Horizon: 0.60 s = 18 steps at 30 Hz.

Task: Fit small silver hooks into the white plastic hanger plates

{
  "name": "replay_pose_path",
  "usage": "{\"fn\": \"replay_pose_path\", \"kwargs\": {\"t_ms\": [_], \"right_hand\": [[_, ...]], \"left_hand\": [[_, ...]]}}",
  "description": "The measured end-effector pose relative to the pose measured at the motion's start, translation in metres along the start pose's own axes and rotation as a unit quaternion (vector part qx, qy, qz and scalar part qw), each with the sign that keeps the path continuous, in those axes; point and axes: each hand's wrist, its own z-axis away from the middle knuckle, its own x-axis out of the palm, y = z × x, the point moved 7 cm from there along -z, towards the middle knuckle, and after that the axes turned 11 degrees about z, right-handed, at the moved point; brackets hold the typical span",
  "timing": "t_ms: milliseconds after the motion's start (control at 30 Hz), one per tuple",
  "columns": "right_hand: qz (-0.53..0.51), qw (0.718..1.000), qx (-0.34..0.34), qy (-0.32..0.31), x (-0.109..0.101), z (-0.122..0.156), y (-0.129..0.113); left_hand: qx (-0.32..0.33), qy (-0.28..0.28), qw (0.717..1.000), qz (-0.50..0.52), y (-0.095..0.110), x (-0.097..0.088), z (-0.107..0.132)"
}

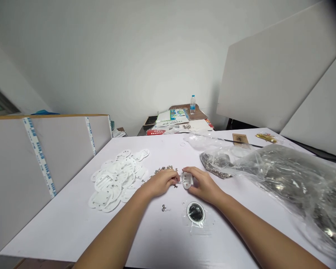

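In my right hand is a small white oval card with tiny marks on it, tilted up between thumb and fingers. My left hand is just left of it, its fingertips pinched together near the card's edge; what they hold is too small to make out. Small metal pieces lie in a heap behind and around the left hand. Nearer to me, a couple of loose metal pieces rest on the table. A round black disc with a white rim lies on clear film below my right hand.
A pile of white oval cards spreads over the left of the white table. Clear plastic bags with metal pieces fill the right. A low partition borders the left side. A water bottle stands at the back.
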Motion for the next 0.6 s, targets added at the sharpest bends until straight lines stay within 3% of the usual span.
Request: {"fn": "replay_pose_path", "kwargs": {"t_ms": [600], "right_hand": [[0.027, 0.999, -0.024, -0.005, 0.0035, -0.0023, -0.0044]], "left_hand": [[0.028, 0.023, 0.996, -0.082, 0.0007, 0.0048, -0.0010]]}}
